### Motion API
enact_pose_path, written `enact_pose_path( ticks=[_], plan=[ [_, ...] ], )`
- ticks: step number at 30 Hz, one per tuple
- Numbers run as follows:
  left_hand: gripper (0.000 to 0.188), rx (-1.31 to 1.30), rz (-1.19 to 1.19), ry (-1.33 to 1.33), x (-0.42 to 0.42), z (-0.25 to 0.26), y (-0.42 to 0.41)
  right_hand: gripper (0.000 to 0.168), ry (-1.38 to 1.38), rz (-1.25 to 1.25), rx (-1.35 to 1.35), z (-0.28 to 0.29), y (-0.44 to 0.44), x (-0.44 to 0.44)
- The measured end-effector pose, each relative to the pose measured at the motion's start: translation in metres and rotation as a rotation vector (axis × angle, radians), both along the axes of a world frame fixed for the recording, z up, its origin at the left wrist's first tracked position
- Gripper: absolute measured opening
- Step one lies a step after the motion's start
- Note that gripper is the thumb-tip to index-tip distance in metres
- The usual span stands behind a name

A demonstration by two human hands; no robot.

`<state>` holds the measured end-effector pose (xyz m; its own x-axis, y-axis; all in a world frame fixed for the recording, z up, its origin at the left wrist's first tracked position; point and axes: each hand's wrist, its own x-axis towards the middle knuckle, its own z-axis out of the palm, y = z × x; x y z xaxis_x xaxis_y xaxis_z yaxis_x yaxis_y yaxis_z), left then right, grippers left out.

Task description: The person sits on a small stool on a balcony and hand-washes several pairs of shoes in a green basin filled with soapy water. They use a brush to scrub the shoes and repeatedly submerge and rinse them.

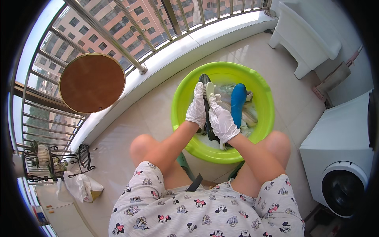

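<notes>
Both hands wear thin white gloves above a lime-green plastic basin (pixel 183 142) of soapy water. My left hand (pixel 196 108) grips a dark shoe (pixel 204 78), held lengthwise over the basin's left part. In my right hand (pixel 221 118) is a pale scrubbing brush (pixel 210 89), its bristles against the shoe near the left fingers. A blue insole (pixel 237 102) rests on the pale shoes (pixel 249 117) to the right of my right hand. Suds surround them. The lower part of the dark shoe is partly hidden by my right hand.
A white washing machine (pixel 331 142) stands at the right, with a white plinth sink (pixel 305 38) farther back. A metal railing (pixel 130 57) runs along the ledge, beside a round brown tabletop (pixel 92 83). Lower left are a plant stand (pixel 84 157) and a white bag (pixel 81 186).
</notes>
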<state>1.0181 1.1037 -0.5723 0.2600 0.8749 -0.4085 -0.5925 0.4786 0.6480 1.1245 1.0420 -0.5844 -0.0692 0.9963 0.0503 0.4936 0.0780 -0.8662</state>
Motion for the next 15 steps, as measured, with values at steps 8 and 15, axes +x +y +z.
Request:
enact_pose_path(
  ticks=[8, 15],
  plan=[
    [0.063, 0.096, -0.141, -0.106, 0.002, 0.013, -0.025, 0.049, 0.029, -0.107, -0.066, 0.008, 0.014, 0.013],
    [0.068, 0.036, -0.024, 0.057, -0.021, 0.014, 0.001, 0.049, 0.051, 0.070, -0.036, 0.002, -0.031, -0.003]
  ],
)
